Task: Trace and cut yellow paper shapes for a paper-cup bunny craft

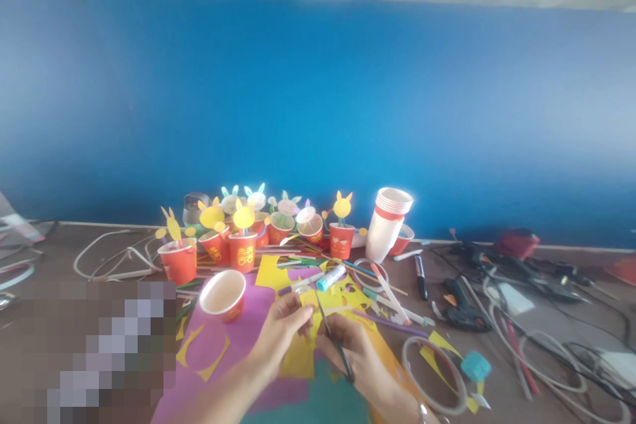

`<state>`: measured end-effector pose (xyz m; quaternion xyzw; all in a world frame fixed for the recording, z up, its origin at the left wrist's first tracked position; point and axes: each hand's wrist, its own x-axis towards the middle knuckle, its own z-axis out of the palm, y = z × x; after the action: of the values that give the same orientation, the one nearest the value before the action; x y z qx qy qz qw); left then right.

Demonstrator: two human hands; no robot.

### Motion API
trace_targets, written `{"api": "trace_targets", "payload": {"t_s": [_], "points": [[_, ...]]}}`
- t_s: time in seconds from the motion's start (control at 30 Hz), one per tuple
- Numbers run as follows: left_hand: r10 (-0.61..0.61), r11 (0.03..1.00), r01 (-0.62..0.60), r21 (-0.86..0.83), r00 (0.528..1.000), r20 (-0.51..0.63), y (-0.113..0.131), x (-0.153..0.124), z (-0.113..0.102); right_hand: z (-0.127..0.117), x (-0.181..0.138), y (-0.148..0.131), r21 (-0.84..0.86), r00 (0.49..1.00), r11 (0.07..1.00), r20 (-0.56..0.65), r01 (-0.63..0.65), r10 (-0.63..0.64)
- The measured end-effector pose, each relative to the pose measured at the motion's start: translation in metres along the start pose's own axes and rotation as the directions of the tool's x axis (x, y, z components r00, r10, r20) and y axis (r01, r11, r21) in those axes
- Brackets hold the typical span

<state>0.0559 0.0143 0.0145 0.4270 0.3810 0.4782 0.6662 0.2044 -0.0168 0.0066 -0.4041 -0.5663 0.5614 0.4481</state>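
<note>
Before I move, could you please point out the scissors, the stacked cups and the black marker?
Scissors (342, 359), head view: the handle.
Stacked cups (385, 235), head view: the side.
Black marker (421, 277), head view: barrel.

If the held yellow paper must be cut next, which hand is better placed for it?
Probably the right hand: it holds the scissors right by the yellow paper, while the left hand grips that paper.

Yellow paper (310, 299), black-handled scissors (342, 355)
</note>
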Motion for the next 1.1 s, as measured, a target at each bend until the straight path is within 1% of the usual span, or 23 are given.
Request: {"api": "trace_targets", "payload": {"t_s": [0.2,0.37,0.5,0.57,0.77,0.93,1.03,1.1], "points": [[0.015,1.000,-0.015,-0.027,1.000,-0.004,-0.0015,0.0008,0.0007,-0.0010,0.0011,0.0055,-0.032,1.000,0.999,-0.011,-0.004,0.004],[0.014,1.000,-0.015,0.007,1.000,0.021,-0.0027,0.0007,0.0014,0.0023,-0.0001,0.0056,0.006,0.997,0.997,0.009,-0.074,0.074],[-0.005,1.000,0.004,0.011,0.999,0.048,-0.0036,-0.0006,0.0013,0.0036,-0.0007,0.0029,0.008,1.000,1.000,0.013,-0.027,0.027],[-0.013,1.000,0.012,0.006,0.999,0.047,-0.0025,-0.0012,0.0015,0.0028,-0.0006,0.0024,0.014,0.999,1.000,0.018,-0.026,0.026],[0.009,1.000,-0.010,0.022,0.999,0.038,0.0018,-0.0008,0.0016,0.0005,-0.0006,0.0009,-0.019,1.000,1.000,-0.009,-0.002,0.002],[-0.001,1.000,0.001,0.012,1.000,0.008,-0.0002,-0.0002,0.0001,0.0009,0.0005,0.0016,-0.015,0.999,0.999,-0.017,-0.038,0.037],[-0.039,0.999,0.039,-0.027,0.999,0.001,-0.0006,-0.0013,0.0009,0.0007,0.0002,0.0030,-0.012,0.998,0.998,-0.010,-0.060,0.060],[-0.054,0.997,0.054,-0.057,0.999,0.006,-0.0004,-0.0022,0.0020,0.0007,-0.0004,0.0043,-0.021,0.999,0.999,-0.014,-0.048,0.048]]}}
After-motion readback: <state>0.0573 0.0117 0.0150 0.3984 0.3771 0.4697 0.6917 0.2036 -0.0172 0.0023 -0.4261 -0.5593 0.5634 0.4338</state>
